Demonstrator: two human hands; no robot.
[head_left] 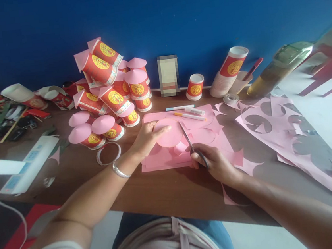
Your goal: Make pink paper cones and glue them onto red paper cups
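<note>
My left hand (pixel 149 139) pinches the left edge of a round pink paper disc (pixel 168 134), thumb on top. In my right hand (pixel 210 159) is a pair of scissors (pixel 187 137), its blades pointing up and away along the disc's right edge. Fingers wrap round the dark handles. Whether the blades are parted is hard to see. Beneath both hands lie pink paper sheets (pixel 155 163) with curled offcuts on them. Several markers, among them an orange one (pixel 189 116), rest on the sheets just beyond the disc.
Left of my hands stand piled red paper cups (pixel 115 100) with pink cone tops. A tape roll (pixel 108 153) and a white power strip (pixel 29 164) lie nearer. To the right are cut-out pink scraps (pixel 294 146), stacked cups (pixel 228 71) and a bottle (pixel 276 70). A blue wall rises behind.
</note>
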